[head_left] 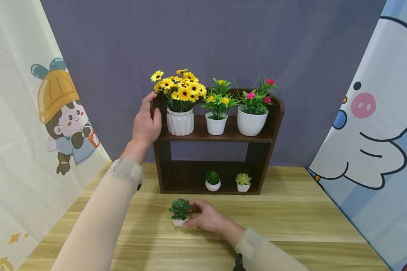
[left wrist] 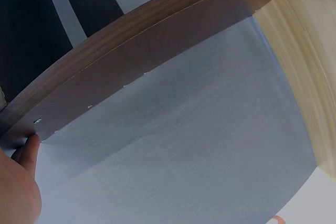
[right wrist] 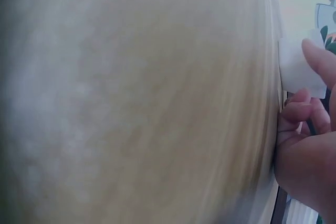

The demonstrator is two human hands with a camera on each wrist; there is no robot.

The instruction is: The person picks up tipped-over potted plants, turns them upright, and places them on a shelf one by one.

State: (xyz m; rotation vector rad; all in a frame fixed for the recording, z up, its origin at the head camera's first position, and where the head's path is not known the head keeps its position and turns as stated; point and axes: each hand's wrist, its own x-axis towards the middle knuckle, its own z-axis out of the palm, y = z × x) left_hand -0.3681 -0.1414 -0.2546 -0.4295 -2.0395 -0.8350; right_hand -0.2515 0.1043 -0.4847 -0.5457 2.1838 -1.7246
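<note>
A dark brown two-tier shelf (head_left: 220, 140) stands on the wooden table. My left hand (head_left: 147, 122) rests against its upper left side, fingers pointing up along the panel; in the left wrist view a fingertip (left wrist: 32, 148) touches the panel's outer face. In front of the shelf, my right hand (head_left: 207, 216) holds a dark green potted succulent (head_left: 180, 209) by its white pot (right wrist: 302, 66), from the right side. The thumb (right wrist: 319, 59) lies against the pot. Whether the pot's base touches the table cannot be seen clearly.
The upper tier bears yellow daisy-like flowers (head_left: 181, 90) in a ribbed white pot, a small yellow-flowered plant (head_left: 217, 122) and a pink-flowered plant (head_left: 252, 122). Below stand a round-potted succulent (head_left: 213, 182) and a pale green one (head_left: 243, 180). Cloth backdrops (head_left: 217, 41) enclose the table.
</note>
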